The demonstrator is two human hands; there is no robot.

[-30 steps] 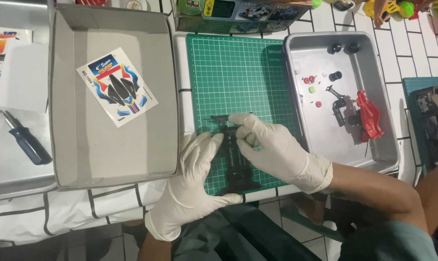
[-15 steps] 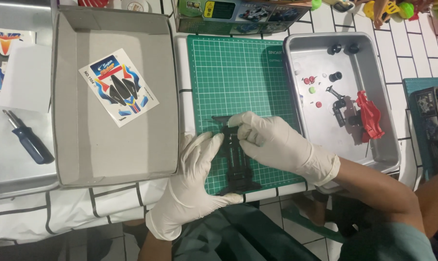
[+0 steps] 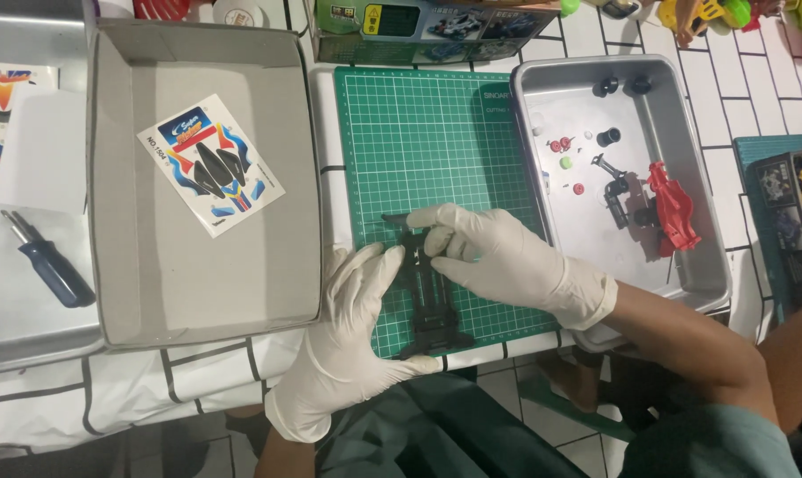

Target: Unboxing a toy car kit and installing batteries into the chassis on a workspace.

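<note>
Here the black toy-car chassis (image 3: 429,296) is lying lengthwise on the green cutting mat (image 3: 427,150), near its front edge. The left hand (image 3: 352,341) is bracing its side with fingers closed against the frame, while the right hand (image 3: 498,261) is pinching down on its upper end. If that pressing is going off-centre, the thin frame is likely risking a slip towards the mat's edge, or a small part springing loose towards the metal tray (image 3: 684,168) with its red body shell (image 3: 673,206).

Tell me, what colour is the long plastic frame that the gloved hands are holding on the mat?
Black; the frame shows best in the head view, against the green cutting mat.
</note>
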